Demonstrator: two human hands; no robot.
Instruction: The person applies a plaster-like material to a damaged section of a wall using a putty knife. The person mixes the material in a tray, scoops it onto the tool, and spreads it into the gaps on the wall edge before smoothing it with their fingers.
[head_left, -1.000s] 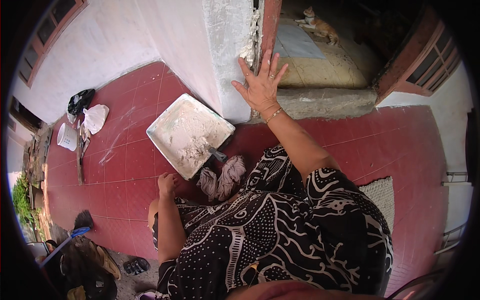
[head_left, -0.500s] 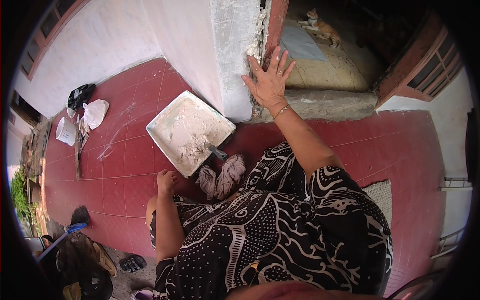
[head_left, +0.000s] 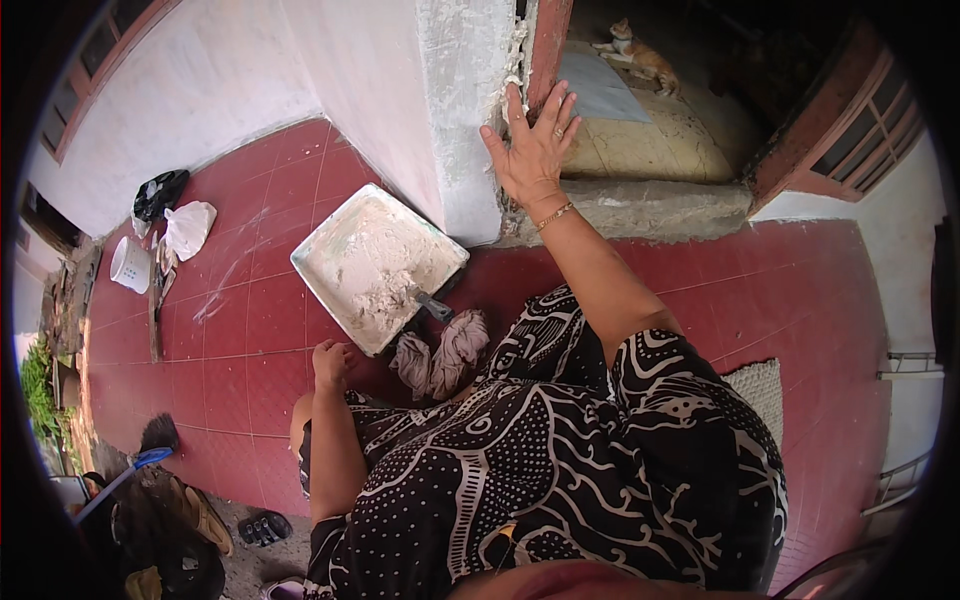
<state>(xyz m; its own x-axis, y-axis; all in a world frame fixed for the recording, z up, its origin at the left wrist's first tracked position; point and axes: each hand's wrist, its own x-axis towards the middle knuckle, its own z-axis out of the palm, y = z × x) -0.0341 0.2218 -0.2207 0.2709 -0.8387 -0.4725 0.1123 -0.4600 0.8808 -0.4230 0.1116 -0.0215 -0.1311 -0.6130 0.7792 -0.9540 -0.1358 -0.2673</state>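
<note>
My right hand (head_left: pixel 533 150) is open, its fingers spread, and holds nothing. Its fingers touch the plastered wall corner (head_left: pixel 512 70) beside the reddish door frame (head_left: pixel 547 50). By my knee, my left hand (head_left: pixel 331 364) is loosely closed with nothing visible in it. A square white tray (head_left: pixel 330 229) lies on the floor in front of me, holding pale wet plaster (head_left: pixel 370 250). A putty knife with a dark handle (head_left: pixel 434 306) rests at the tray's right side, its blade in the plaster. Next to the tray lies a crumpled pinkish rag (head_left: pixel 458 350).
A concrete doorsill (head_left: pixel 650 208) stands right of my hand, and a cat (head_left: pixel 645 60) lies inside. At the left are a white bucket (head_left: pixel 131 263), plastic bags (head_left: pixel 188 228) and a broom (head_left: pixel 155 445). A woven mat (head_left: pixel 760 395) lies at my right.
My right hand has slid slightly up and to the left along the wall corner beside the door frame. The left hand, tray and putty knife stay put.
</note>
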